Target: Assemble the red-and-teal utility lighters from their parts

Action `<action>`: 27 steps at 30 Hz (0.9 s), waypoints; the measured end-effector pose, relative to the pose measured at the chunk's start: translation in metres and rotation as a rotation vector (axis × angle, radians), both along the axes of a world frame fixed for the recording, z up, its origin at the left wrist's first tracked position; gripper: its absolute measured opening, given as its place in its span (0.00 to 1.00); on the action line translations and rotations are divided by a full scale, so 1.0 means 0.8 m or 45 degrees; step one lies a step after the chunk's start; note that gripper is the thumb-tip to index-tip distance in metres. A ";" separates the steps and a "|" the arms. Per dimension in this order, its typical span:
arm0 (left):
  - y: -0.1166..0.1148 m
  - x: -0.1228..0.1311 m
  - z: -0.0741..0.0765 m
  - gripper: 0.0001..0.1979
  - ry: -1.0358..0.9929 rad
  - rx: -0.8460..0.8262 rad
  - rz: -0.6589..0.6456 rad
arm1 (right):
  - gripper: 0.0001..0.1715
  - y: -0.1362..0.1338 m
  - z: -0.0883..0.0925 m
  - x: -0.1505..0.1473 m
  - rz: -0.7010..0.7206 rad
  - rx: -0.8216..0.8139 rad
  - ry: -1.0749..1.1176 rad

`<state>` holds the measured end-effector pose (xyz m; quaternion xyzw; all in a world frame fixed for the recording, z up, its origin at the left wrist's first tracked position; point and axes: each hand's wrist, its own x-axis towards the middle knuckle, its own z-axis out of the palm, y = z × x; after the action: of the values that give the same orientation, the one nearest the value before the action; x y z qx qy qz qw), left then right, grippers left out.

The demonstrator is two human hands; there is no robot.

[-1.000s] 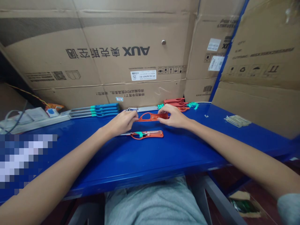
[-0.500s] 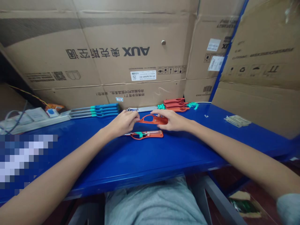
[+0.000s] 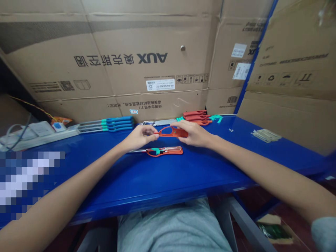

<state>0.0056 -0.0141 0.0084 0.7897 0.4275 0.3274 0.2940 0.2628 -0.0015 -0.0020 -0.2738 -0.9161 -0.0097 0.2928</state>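
An orange half-shell of a long-nosed lighter's handle [image 3: 172, 132] is held level above the table between both hands. My left hand [image 3: 139, 136] pinches its narrow left end between thumb and fingers. Around its wide right end, my right hand [image 3: 195, 134] is closed, covering part of it. Just below, on the table, lies an open lighter [image 3: 168, 150], its inner parts showing in the other orange half: a clear tank, a green trigger and a metal rod reaching left.
Blue lighters [image 3: 118, 123] are stacked at the back left beside a white power strip [image 3: 44, 136]. Metal rods [image 3: 165, 122], orange handle shells [image 3: 196, 117] and green triggers [image 3: 216, 118] line the back. Pale strips [image 3: 266, 135] lie right. Cardboard [image 3: 118, 77] walls the blue table [image 3: 147, 182].
My left hand has turned and shifted slightly left and down, its grip on the shell's narrow end now in clearer view. The shell has tilted a little; the open lighter stays put.
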 end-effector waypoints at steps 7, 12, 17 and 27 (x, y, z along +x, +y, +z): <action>-0.006 0.007 0.004 0.13 -0.366 -0.402 -0.080 | 0.27 0.000 -0.004 -0.003 -0.031 0.080 0.010; -0.007 0.009 0.003 0.13 -0.523 -0.534 -0.119 | 0.27 0.000 -0.004 -0.003 -0.068 0.098 0.031; -0.003 0.007 0.003 0.12 -0.606 -0.617 -0.122 | 0.31 -0.003 -0.002 -0.003 -0.010 0.091 0.064; -0.015 0.015 0.012 0.12 -0.620 -0.643 -0.202 | 0.23 -0.010 -0.008 -0.011 0.089 0.164 -0.081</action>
<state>0.0174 -0.0263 0.0182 0.6217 0.3496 0.3661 0.5977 0.2542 -0.0094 -0.0083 -0.2217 -0.9315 -0.0670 0.2806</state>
